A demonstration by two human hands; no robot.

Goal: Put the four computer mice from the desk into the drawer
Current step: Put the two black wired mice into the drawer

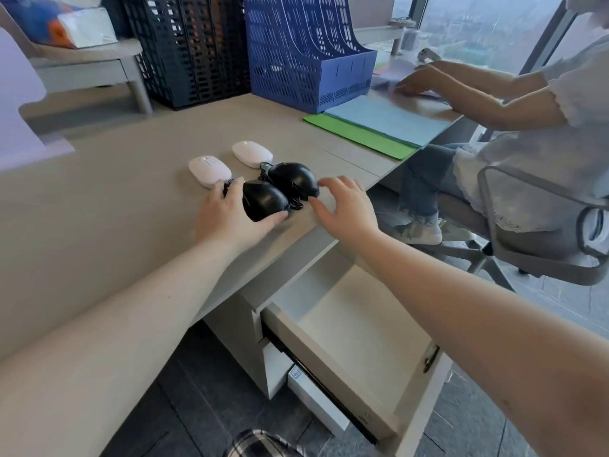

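Two white mice and two black corded mice lie together near the desk's front edge. My left hand wraps its thumb and fingers around the nearer black mouse, which still rests on the desk. My right hand hovers with spread fingers just right of the farther black mouse, holding nothing. Below the desk edge the drawer stands pulled out, with nothing visible inside.
A blue file rack and a dark one stand at the back of the desk. Green and blue folders lie to the right. Another person sits on a swivel chair at the right.
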